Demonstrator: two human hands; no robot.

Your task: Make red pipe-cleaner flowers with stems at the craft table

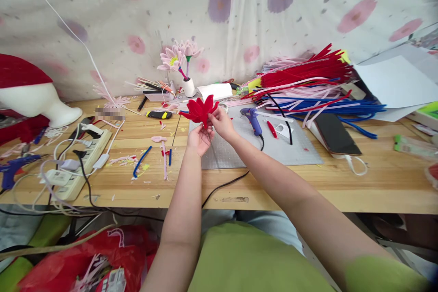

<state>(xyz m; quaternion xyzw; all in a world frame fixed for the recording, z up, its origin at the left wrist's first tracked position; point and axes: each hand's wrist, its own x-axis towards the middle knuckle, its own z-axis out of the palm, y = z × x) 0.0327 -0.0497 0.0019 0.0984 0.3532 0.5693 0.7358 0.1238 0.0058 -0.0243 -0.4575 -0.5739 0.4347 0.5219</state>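
A red flower of fuzzy pipe-cleaner petals is held up over the left part of a grey cutting mat. My left hand grips it from below, fingers closed round its base. On its right side, my right hand pinches a petal between thumb and fingers. The flower's underside is hidden by my fingers. To the right on the mat lies a purple hot glue gun, with a loose red petal and a white cut-out piece beside it.
Bundles of red, pink and blue pipe cleaners lie at the back right, near a phone. Pink flowers stand in a small white vase. A yellow-black utility knife, scraps, and a cabled power strip are on the left.
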